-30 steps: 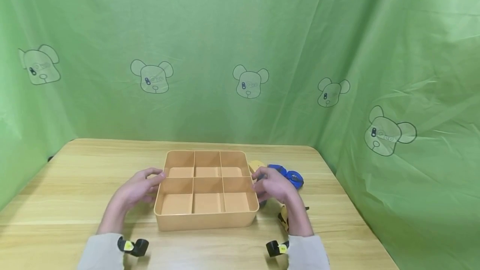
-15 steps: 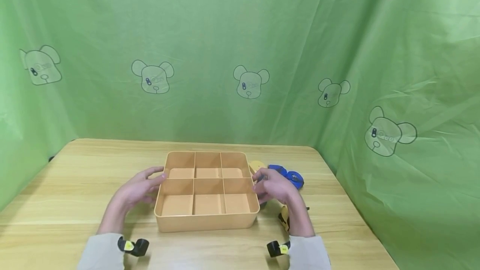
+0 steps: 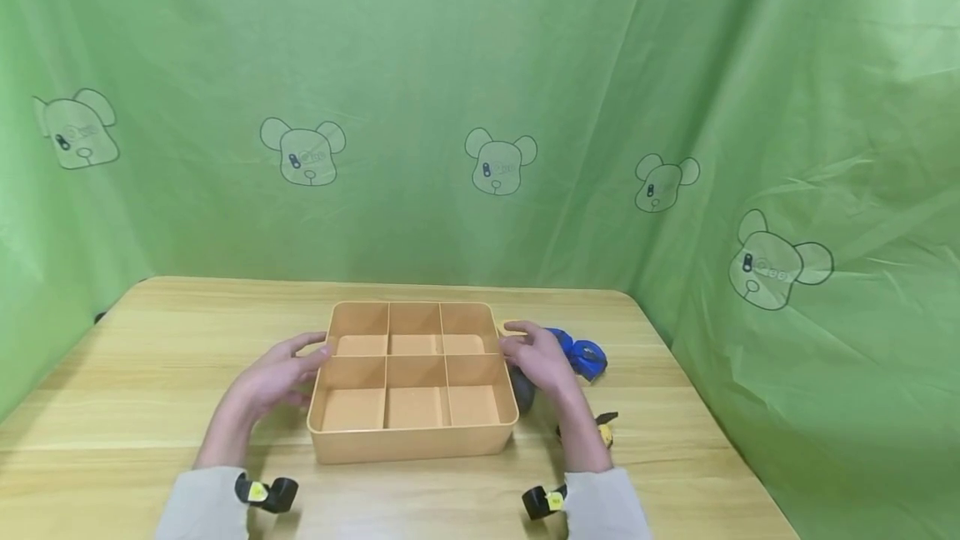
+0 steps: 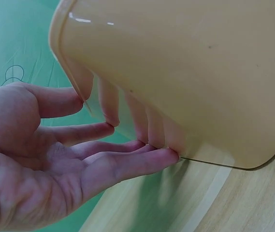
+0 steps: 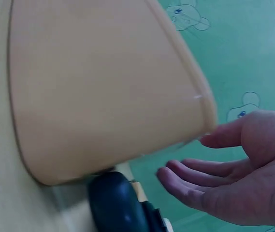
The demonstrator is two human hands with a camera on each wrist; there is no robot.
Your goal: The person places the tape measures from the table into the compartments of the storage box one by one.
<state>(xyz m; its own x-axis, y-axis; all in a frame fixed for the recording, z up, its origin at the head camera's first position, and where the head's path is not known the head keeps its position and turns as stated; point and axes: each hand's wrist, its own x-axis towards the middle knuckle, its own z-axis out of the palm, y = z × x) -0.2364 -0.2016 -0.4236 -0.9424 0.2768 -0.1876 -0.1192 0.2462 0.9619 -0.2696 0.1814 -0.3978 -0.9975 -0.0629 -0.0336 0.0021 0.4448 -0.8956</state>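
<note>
The six-compartment organizer tray [image 3: 414, 432] at the frame's center looks like smooth tan plastic with a faint sheen. The table [image 3: 150, 373] beneath shows pale wood grain, matt. The backdrop [image 3: 480, 65] across the upper frame is thin green cloth, creased and printed with bears.

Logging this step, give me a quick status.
Both hands open: left hand fingertips on tray wall, right hand just off it. Dark object beside tray's right wall.
</note>
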